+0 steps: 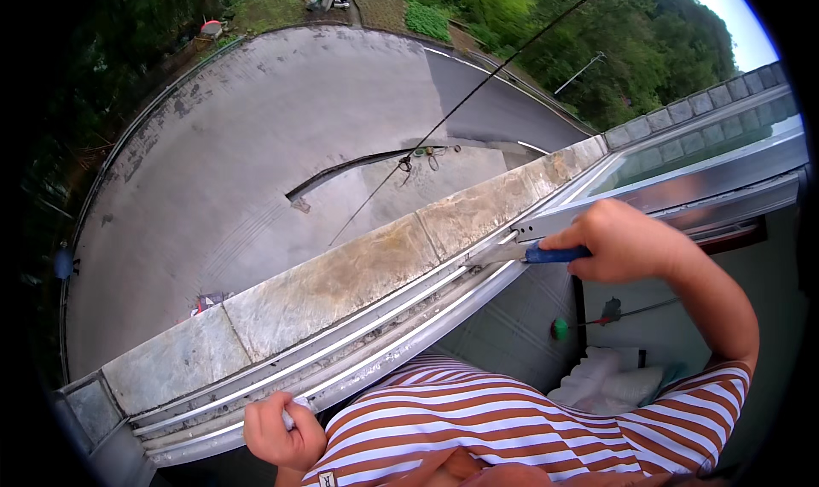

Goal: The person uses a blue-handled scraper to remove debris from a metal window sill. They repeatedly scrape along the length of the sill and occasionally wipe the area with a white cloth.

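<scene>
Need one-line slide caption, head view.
Right hand holds a blue-handled tool at the window track; left hand clasps a white object.

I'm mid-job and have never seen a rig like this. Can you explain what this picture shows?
There's no machine: the grips are a person's two bare hands. The single picture comes from a fisheye camera on their head, looking down, so straight edges bend. The right grip holds a blue-handled tool, its flat end at a metal window track marked with dark specks. The left grip is closed around a pale item, mostly hidden. Beyond the track runs a stone ledge, with paved ground outside below.
</scene>
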`<state>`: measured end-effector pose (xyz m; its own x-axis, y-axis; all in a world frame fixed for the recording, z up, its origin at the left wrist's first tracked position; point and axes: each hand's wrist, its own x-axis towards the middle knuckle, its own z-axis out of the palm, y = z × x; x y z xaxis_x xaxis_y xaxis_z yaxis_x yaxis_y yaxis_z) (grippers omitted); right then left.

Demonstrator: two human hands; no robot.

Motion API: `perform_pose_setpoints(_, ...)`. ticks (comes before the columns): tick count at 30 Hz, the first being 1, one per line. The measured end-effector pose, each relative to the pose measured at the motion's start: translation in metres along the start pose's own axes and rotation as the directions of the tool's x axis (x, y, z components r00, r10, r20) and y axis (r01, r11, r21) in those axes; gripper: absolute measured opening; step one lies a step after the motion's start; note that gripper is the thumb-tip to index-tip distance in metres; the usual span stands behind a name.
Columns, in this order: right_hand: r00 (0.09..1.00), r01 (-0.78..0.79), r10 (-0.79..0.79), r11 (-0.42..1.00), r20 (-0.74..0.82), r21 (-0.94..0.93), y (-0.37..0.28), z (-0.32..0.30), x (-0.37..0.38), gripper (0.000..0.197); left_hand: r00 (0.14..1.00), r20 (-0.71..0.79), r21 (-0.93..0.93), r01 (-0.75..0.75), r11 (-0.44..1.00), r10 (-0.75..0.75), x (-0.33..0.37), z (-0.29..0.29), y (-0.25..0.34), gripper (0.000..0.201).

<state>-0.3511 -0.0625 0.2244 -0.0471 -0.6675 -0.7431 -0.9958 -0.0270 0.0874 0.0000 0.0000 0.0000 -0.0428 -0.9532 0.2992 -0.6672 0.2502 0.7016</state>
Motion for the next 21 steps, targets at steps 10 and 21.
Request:
perform_pose_setpoints(10, 0.886, 0.089, -0.097, 0.995, -0.453, -0.038, 0.0, 0.099, -0.03, 0.047, 0.999, 0.005, -0.035, -0.054, 0.998, 0.054, 0.005, 0.002, -0.01, 0.019)
perform_pose_setpoints(21, 0.722, 0.025, 0.004, 0.999, -0.691, 0.033, -0.017, 0.186, -0.03, 0.055, 0.999, 0.007, -0.031, -0.043, 0.999, 0.044, 0.007, 0.004, -0.004, 0.016)
